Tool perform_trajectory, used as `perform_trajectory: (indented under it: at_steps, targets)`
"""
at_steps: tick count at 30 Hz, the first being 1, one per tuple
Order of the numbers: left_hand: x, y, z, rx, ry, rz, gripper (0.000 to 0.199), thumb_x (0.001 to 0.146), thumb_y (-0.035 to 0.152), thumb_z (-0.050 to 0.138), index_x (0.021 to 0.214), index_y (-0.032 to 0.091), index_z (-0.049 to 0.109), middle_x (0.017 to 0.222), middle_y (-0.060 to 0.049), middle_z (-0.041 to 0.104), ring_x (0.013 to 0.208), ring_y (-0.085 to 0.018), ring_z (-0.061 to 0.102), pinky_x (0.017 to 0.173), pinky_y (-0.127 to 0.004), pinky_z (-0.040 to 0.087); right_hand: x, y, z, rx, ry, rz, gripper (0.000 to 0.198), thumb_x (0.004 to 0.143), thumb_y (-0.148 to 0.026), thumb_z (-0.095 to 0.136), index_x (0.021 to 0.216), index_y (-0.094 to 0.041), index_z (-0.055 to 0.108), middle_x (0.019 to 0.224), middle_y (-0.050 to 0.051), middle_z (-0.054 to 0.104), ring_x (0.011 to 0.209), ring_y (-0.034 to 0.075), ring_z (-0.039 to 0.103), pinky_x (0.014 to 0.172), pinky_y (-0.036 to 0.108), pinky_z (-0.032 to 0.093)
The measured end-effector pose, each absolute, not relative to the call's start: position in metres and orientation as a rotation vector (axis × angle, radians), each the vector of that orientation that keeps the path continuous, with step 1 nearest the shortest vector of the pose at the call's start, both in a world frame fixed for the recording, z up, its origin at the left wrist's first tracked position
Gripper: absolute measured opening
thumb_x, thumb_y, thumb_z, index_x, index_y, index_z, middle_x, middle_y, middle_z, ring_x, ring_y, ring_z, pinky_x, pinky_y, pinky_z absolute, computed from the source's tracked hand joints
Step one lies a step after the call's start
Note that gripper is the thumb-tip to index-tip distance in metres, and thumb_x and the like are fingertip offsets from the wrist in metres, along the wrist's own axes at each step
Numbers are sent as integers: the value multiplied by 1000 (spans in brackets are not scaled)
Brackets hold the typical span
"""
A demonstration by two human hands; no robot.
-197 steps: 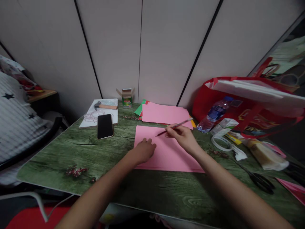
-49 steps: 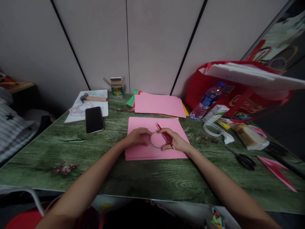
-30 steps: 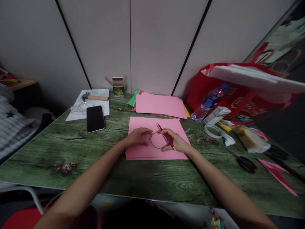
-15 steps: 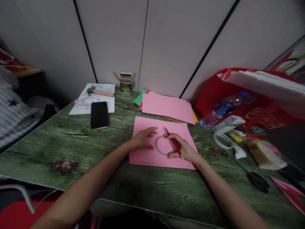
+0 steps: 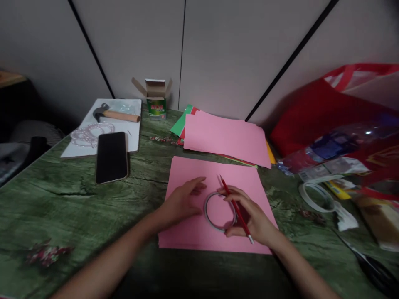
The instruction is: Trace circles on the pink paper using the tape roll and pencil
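My right hand (image 5: 257,218) has a red pencil (image 5: 239,215) tucked between its fingers, the point facing away from me. Its thumb and fingertips also rest at the right side of a thin grey ring (image 5: 206,215), which lies flat on a stack of pink paper (image 5: 193,238). To the left of the ring, my left hand (image 5: 182,203) is open over the same paper. Its fingers are apart and curve toward the ring, with a small gap between. The pink paper shows through the ring's middle.
Behind lies more coloured paper (image 5: 227,135). On the left are a phone (image 5: 112,158), a hammer (image 5: 121,115), a beaded strand (image 5: 90,135) and an open green box (image 5: 156,108). At right are a tape roll (image 5: 316,199), a plastic bottle (image 5: 324,149), black-handled scissors (image 5: 377,270) and a red bag (image 5: 311,108).
The view has moved closer to the table, so everything appears larger. Both hands keep nearly the same pose around the ring, and the pencil stays in the right hand.
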State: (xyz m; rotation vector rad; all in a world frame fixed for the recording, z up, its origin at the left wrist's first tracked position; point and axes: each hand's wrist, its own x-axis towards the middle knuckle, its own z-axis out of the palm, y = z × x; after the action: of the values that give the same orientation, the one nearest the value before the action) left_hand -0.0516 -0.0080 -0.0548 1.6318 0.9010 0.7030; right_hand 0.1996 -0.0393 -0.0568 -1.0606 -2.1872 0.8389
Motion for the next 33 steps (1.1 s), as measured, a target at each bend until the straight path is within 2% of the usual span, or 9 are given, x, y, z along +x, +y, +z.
perform_trajectory:
  at_steps: [11, 17, 22, 27, 29, 33]
  targets:
    - [-48, -13, -59, 1715, 971, 728, 73, 71, 7, 61, 135, 29, 33, 123, -7, 54, 104, -19, 56, 91, -39, 49, 204, -42, -56, -1180, -2238, 882, 66, 61, -45, 79, 116, -31, 45, 133, 7, 49, 132, 32, 33, 104, 56, 35]
    - [-48, -17, -62, 1723, 1001, 666, 77, 72, 7, 57, 138, 34, 25, 128, -3, 51, 106, -17, 56, 91, -35, 50, 203, -42, -57, -1211, -2232, 877, 70, 58, -43, 81, 116, -34, 43, 130, 6, 52, 130, 34, 35, 99, 58, 40]
    - [-50, -14, -53, 1732, 1005, 664, 63, 77, 11, 56, 132, 32, 35, 127, -5, 52, 110, -19, 54, 93, -38, 49, 203, -42, -58, -1195, -2224, 878, 71, 58, -45, 81, 118, -35, 43, 129, 6, 53, 128, 35, 38, 97, 60, 43]
    - [-49, -9, -49, 1961, 839, 703, 37, 87, 13, 47, 120, 29, 49, 126, -6, 52, 121, -20, 45, 96, -37, 47, 203, -41, -57, -1196, -2227, 882, 71, 59, -43, 81, 118, -35, 42, 130, 6, 52, 129, 34, 37, 98, 60, 41]
    - [-48, -9, -52, 2024, 828, 722, 34, 90, 13, 44, 121, 27, 49, 126, -8, 52, 121, -20, 44, 96, -38, 46, 204, -41, -57, -1196, -2240, 890, 71, 58, -42, 81, 117, -34, 43, 131, 6, 52, 130, 34, 36, 100, 59, 39]
    - [-46, -10, -56, 2172, 816, 628, 43, 90, 15, 45, 132, 25, 39, 130, -8, 50, 124, -20, 40, 99, -42, 44, 205, -39, -55, -1183, -2267, 879, 68, 60, -42, 80, 117, -32, 44, 132, 7, 50, 132, 33, 34, 104, 58, 35]
